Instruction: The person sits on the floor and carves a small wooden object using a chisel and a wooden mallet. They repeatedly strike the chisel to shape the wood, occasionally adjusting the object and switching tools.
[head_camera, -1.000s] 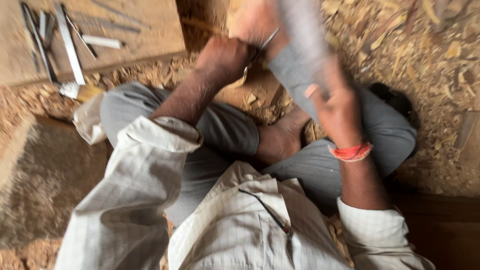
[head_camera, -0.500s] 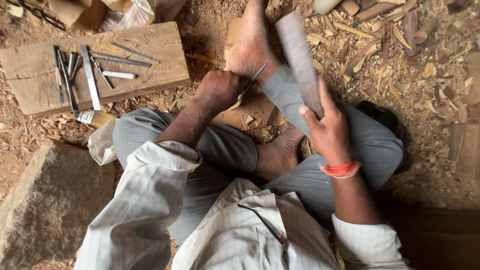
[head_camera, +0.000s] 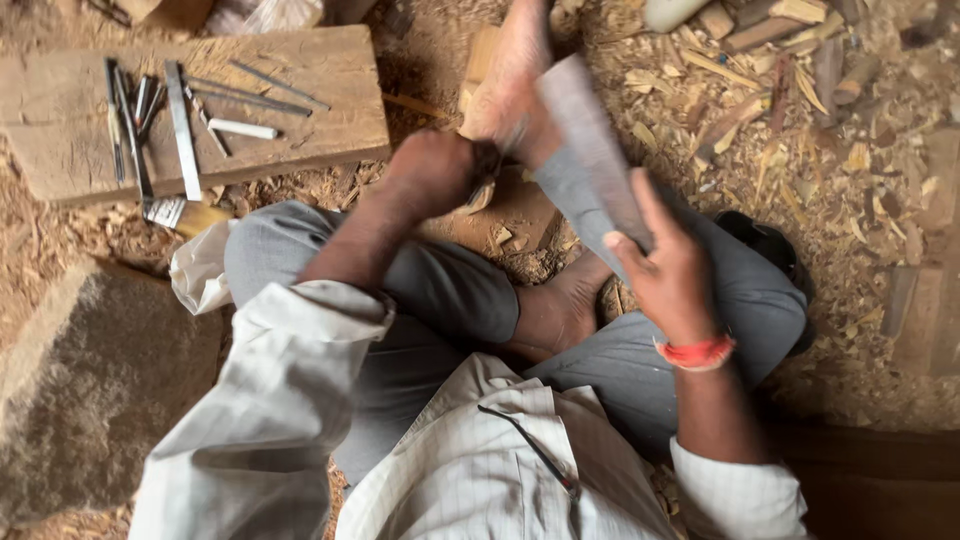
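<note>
Upper left: wooden board (head_camera: 300, 110) carrying chisels (head_camera: 180, 125). Centre: left hand (head_camera: 435, 170), fingers closed on a small metal tool (head_camera: 510, 140). Right of centre: right hand (head_camera: 670, 270), fingers gripping grey wood piece (head_camera: 590, 160), braced against foot (head_camera: 510, 80).

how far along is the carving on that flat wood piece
Done so far: a lot of wood has come off, judging by the shavings heaped around. In hand: the right hand grips the flat wood piece, braced by a bare foot, while the left hand works a small tool against it. Left: the piece looks plain and rough, so probably much shaping remains. Spare tools lie on the plank.
</note>
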